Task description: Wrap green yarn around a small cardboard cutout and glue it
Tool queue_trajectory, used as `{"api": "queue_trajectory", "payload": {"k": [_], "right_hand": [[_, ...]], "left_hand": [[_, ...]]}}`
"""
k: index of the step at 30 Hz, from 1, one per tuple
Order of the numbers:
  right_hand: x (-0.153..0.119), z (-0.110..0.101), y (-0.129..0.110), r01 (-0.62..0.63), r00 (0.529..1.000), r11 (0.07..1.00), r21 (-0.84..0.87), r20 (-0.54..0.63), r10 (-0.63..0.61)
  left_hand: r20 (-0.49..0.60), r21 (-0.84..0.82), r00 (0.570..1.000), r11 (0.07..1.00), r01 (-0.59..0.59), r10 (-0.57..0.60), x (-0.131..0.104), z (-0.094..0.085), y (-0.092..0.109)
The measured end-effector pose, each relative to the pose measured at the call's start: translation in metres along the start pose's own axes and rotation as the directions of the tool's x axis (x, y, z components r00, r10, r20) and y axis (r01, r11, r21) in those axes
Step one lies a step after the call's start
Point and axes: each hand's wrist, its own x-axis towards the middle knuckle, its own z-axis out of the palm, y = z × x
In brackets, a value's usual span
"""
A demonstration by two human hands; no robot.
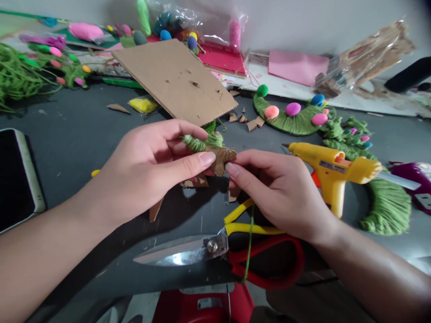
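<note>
A small brown cardboard piece (pixel 219 160), its upper part wrapped in green yarn (pixel 198 142), is held up over the dark table. My left hand (pixel 151 166) pinches it from the left, thumb in front. At its right tip, the thumb and forefinger of my right hand (pixel 269 184) are pressed together. A green strand (pixel 249 246) hangs below my right hand, across the scissors' handles. Large scissors (pixel 212 246) with red and yellow handles lie below both hands. Beside my right hand rests a yellow glue gun (pixel 332 168).
Behind the hands lies a cardboard sheet (pixel 182 80), with scraps (pixel 252 123) beside it. Green-wrapped shapes (pixel 292 116) with coloured balls sit at the back right. A phone (pixel 20 175) is at the left edge, and loose green yarn (pixel 18 74) at the back left.
</note>
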Motion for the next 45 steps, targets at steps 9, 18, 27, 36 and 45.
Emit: {"api": "queue_trajectory", "payload": {"k": [9, 18, 27, 36, 45], "right_hand": [[-0.003, 0.004, 0.008, 0.081, 0.996, 0.993, -0.088, -0.02, -0.083], [-0.004, 0.006, 0.007, 0.318, 0.938, 0.906, -0.278, -0.049, -0.344], [-0.004, 0.004, 0.004, 0.395, 0.864, 0.849, -0.351, -0.173, -0.474], [-0.004, 0.003, 0.004, 0.391, 0.834, 0.89, -0.235, -0.318, -0.45], [-0.004, 0.004, -0.004, 0.28, 0.878, 0.957, -0.073, -0.384, -0.287]], "left_hand": [[-0.105, 0.05, 0.994, 0.998, -0.033, 0.039, 0.0, 0.004, -0.001], [-0.211, 0.374, 0.964, 0.924, -0.073, 0.161, -0.004, 0.007, 0.006], [-0.103, 0.342, 0.99, 0.938, -0.054, 0.094, -0.009, 0.011, 0.008], [0.143, -0.018, 0.96, 0.969, 0.246, -0.241, -0.005, 0.007, 0.014], [0.344, -0.18, 0.927, 0.959, 0.22, -0.148, -0.003, -0.002, 0.016]]}}
